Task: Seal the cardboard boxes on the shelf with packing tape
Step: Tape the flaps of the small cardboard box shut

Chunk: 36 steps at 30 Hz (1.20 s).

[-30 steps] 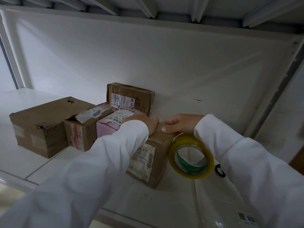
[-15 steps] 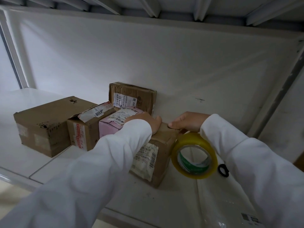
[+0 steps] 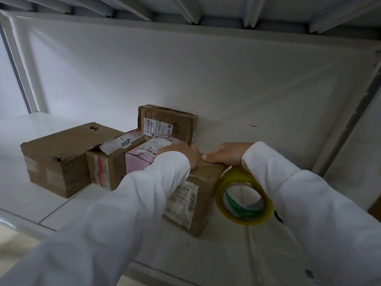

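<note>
while both hands press flat on top of the near box (image 3: 203, 182), left hand (image 3: 183, 154) and right hand (image 3: 225, 154) almost meeting, the tape roll (image 3: 244, 200) hangs just right of that box.

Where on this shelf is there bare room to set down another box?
Bare shelf lies left of the big box, and more right of the tape roll. The cluster around both hands is crowded.

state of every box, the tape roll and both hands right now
front box: flaps closed, both hands on top
pink box: closed
small taped box: top flap lifted
large left box: closed, scuffed
rear box: closed
tape roll: on right wrist
left hand: pressing
right hand: pressing
</note>
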Each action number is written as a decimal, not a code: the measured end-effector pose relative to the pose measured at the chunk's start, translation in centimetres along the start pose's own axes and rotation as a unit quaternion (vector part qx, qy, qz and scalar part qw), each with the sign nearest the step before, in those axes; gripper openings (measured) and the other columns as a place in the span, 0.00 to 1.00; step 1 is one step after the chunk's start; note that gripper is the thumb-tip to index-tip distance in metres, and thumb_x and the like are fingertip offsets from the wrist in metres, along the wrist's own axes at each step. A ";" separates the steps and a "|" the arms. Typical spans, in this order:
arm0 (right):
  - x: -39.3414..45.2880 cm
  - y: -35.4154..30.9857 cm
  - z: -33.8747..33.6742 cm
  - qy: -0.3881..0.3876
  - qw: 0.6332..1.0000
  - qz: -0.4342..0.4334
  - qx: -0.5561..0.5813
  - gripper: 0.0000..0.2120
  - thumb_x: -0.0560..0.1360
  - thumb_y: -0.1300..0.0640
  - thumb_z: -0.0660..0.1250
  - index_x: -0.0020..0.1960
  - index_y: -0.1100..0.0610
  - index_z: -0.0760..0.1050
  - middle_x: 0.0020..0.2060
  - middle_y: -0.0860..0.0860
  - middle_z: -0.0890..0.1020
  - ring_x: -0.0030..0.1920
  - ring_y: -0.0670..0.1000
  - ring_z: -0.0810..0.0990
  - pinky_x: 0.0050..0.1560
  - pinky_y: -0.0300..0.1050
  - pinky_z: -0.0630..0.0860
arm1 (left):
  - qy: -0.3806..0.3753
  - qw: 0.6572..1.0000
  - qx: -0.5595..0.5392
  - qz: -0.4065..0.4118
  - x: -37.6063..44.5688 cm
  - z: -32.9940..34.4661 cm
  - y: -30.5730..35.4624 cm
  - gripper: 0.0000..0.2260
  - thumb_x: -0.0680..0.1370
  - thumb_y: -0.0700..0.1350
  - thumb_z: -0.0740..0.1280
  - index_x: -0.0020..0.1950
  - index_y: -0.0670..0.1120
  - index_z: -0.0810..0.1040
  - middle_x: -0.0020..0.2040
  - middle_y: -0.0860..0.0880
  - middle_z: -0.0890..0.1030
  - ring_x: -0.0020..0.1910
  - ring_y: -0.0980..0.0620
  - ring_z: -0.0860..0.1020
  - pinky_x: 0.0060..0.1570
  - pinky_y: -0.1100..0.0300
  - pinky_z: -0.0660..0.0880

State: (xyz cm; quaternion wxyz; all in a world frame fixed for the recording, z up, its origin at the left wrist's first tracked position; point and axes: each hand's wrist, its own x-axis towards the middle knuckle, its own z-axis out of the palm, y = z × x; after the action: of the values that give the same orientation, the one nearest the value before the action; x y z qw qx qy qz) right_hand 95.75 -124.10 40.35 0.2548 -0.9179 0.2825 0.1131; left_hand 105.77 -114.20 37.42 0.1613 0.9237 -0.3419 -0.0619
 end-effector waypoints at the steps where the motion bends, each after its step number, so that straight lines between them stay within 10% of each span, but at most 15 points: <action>1: 0.0 0.1 0.1 -0.023 1.000 -0.001 0.018 0.30 0.71 0.35 0.62 0.65 0.52 0.74 0.60 0.53 0.79 0.60 0.56 0.77 0.68 0.54 0.67 | 0.000 1.000 0.002 0.001 0.0 0.0 0.0 0.23 0.82 0.53 0.47 0.71 0.41 0.65 0.65 0.38 0.73 0.62 0.41 0.73 0.62 0.51 0.69; 31: -1.0 0.0 0.1 0.028 0.999 0.037 -0.018 0.28 0.77 0.36 0.52 0.64 0.54 0.74 0.60 0.53 0.78 0.59 0.56 0.76 0.66 0.49 0.67 | 0.005 1.000 -0.008 -0.003 0.3 0.3 -0.3 0.25 0.81 0.55 0.48 0.70 0.42 0.66 0.64 0.38 0.74 0.61 0.40 0.73 0.58 0.51 0.68; 36: -2.3 2.8 -0.4 -0.010 0.997 0.075 0.035 0.55 0.50 0.19 0.56 0.68 0.52 0.70 0.63 0.53 0.76 0.62 0.58 0.75 0.68 0.55 0.68 | -0.007 1.000 -0.014 0.017 0.9 0.6 -0.9 0.32 0.77 0.65 0.47 0.68 0.44 0.69 0.62 0.40 0.75 0.59 0.40 0.74 0.59 0.49 0.69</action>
State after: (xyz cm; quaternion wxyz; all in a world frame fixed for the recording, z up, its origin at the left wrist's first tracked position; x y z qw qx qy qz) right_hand 92.26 -125.25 40.34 0.2805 -0.8835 0.3516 0.1310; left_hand 106.87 -114.24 36.57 0.1730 0.9148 -0.3580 -0.0709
